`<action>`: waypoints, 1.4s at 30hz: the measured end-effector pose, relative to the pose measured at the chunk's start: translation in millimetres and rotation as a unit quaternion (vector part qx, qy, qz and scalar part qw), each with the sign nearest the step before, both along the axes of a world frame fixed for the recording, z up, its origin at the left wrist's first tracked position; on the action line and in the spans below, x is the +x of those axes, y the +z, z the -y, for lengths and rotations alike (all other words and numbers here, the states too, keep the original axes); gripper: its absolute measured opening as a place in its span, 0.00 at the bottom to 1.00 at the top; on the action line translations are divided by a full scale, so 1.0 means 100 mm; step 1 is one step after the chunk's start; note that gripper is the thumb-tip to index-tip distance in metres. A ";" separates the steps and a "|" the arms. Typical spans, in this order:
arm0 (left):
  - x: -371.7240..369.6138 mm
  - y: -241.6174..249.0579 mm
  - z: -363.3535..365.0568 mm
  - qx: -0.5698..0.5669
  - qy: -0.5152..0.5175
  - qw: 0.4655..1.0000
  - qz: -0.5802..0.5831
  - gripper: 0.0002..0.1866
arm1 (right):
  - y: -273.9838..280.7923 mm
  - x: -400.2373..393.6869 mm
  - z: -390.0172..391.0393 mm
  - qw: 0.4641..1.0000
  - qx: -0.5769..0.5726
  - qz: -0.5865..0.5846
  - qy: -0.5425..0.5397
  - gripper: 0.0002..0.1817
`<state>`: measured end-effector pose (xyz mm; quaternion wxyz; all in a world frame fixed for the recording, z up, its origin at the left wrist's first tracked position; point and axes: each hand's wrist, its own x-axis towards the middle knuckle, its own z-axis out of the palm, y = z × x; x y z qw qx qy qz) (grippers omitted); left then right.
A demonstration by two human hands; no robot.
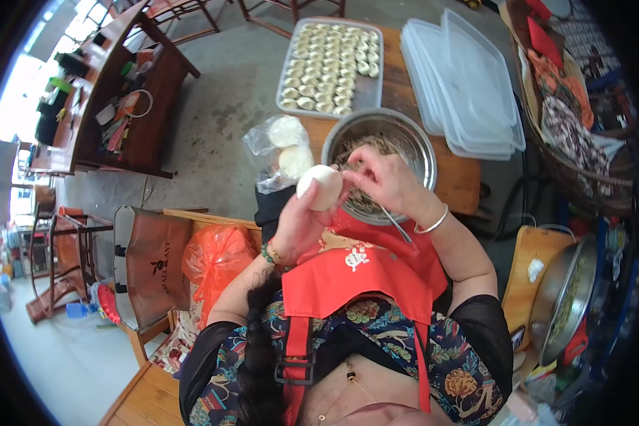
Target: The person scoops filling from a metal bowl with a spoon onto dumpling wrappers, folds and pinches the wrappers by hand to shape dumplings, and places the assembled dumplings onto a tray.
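Observation:
Round white dough wrappers (pixel 319 187) are in my left hand (pixel 304 216), thumb on top, beside the rim of a metal bowl (pixel 426 153). My right hand (pixel 385 181) is over the bowl with its fingers curled close to the wrapper's edge; whether they pinch anything is too small to tell. Brown shredded filling (pixel 366 202) lies in the bowl, and a spoon handle (pixel 396 226) leans out toward me. Left of the bowl, a clear plastic bag (pixel 263 153) holds more white dough rounds. Behind it stands a tray (pixel 368 96) with rows of folded dumplings.
Clear plastic lids or trays (pixel 461 85) are stacked at the table's right. A basket with cloths (pixel 579 135) stands farther right, above another metal bowl (pixel 568 298). A red plastic bag (pixel 220 255) and a brown bag (pixel 153 270) sit at my left.

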<state>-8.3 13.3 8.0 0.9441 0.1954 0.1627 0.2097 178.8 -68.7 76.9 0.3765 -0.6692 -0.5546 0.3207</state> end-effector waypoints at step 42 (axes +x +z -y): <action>0.02 -0.25 -0.04 0.182 -0.095 0.935 -0.289 0.16 | -0.34 0.75 1.16 0.927 -0.032 0.370 0.044 0.08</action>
